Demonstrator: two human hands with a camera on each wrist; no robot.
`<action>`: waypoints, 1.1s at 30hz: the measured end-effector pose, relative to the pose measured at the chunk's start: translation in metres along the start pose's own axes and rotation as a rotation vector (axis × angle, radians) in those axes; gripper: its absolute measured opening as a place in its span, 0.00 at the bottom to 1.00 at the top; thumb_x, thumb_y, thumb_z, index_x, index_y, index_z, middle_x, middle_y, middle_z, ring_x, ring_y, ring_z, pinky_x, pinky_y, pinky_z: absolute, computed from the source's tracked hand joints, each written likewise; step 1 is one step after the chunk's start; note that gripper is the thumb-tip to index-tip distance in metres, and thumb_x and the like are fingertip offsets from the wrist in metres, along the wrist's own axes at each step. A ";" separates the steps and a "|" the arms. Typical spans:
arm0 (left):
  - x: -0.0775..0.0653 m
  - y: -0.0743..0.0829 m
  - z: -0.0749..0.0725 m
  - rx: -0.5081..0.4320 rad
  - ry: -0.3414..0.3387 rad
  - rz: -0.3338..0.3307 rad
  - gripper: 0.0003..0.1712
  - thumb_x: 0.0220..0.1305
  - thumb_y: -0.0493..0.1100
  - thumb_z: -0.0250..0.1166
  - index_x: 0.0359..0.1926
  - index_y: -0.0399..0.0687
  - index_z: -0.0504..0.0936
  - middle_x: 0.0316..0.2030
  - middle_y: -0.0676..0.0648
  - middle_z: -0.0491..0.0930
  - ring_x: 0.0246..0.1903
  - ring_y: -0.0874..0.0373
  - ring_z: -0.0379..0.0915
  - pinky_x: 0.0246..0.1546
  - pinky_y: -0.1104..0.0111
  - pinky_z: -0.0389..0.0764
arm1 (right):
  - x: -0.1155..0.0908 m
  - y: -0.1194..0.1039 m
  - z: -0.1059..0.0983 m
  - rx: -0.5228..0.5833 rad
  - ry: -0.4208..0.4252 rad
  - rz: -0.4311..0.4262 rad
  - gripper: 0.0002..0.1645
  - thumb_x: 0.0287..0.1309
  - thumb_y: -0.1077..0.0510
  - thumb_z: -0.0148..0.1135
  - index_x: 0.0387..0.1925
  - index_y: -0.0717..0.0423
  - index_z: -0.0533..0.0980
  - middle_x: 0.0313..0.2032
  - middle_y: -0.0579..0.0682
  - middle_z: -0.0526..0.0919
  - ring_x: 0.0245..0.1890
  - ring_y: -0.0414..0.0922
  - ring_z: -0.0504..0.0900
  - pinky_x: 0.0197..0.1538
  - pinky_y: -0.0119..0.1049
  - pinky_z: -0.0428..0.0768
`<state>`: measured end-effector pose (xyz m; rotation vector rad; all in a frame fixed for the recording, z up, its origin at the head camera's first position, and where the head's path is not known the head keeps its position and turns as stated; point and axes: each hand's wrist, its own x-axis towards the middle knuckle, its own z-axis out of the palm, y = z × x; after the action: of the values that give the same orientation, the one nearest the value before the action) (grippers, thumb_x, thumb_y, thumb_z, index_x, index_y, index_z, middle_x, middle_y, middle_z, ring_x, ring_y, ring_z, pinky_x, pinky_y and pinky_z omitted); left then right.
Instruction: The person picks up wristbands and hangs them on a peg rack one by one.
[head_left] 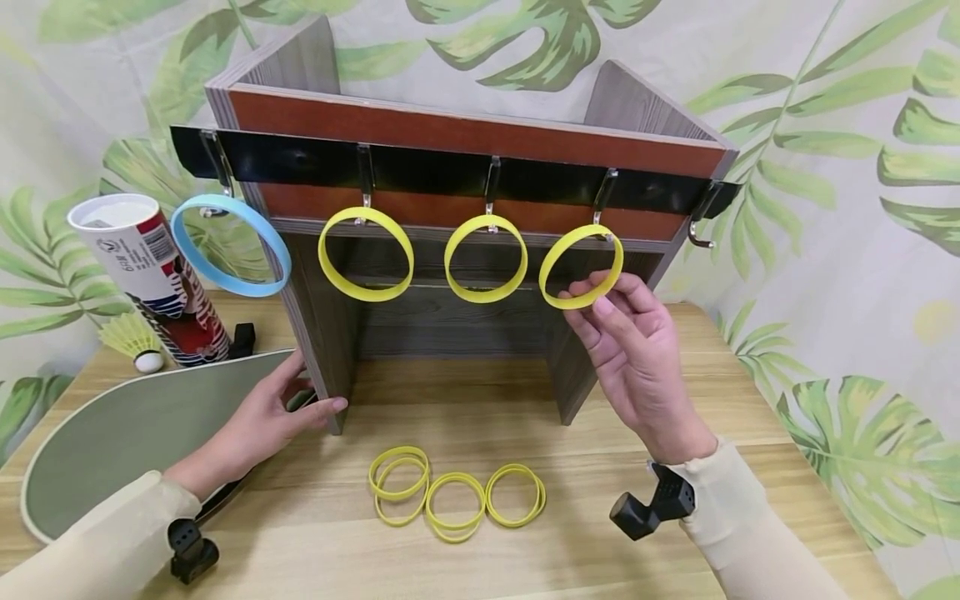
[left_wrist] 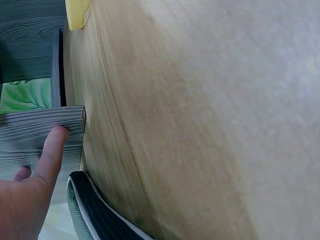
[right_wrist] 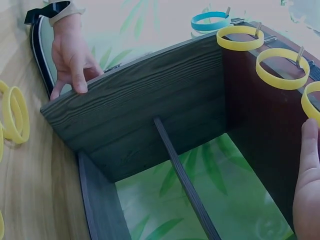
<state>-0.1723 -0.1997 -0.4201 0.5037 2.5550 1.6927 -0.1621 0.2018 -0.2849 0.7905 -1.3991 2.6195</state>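
In the head view, my right hand (head_left: 633, 358) pinches the lower edge of a yellow wristband (head_left: 573, 303) that hangs on the fourth hook of a black rail (head_left: 292, 158). Two more yellow wristbands (head_left: 365, 293) and a blue wristband (head_left: 251, 288) hang on the hooks to its left; the rightmost hook (head_left: 701, 242) carries none. My left hand (head_left: 262, 421) grips the wooden stand's left side panel (head_left: 324, 333) low down, thumb over its front edge. That thumb also shows in the left wrist view against the panel edge (left_wrist: 72, 117).
Several loose yellow wristbands (head_left: 456, 527) lie on the table (head_left: 510, 575) in front of the stand. At left, a green racket-shaped bag (head_left: 135, 442) lies beside a printed tube (head_left: 172, 283) and a yellow shuttlecock (head_left: 135, 337). Leaf-patterned cloth (head_left: 825, 292) hangs behind.
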 end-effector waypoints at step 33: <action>0.000 0.001 0.001 0.011 0.001 -0.005 0.47 0.73 0.41 0.68 0.84 0.61 0.52 0.75 0.36 0.63 0.52 0.77 0.75 0.40 0.67 0.91 | -0.016 0.114 -0.001 -0.650 -0.313 0.841 0.16 0.75 0.65 0.58 0.54 0.77 0.76 0.48 0.74 0.84 0.44 0.50 0.88 0.58 0.50 0.89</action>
<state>-0.1715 -0.1983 -0.4194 0.4965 2.5656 1.6790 -0.1822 0.1385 -0.3788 0.6011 -2.9772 2.1987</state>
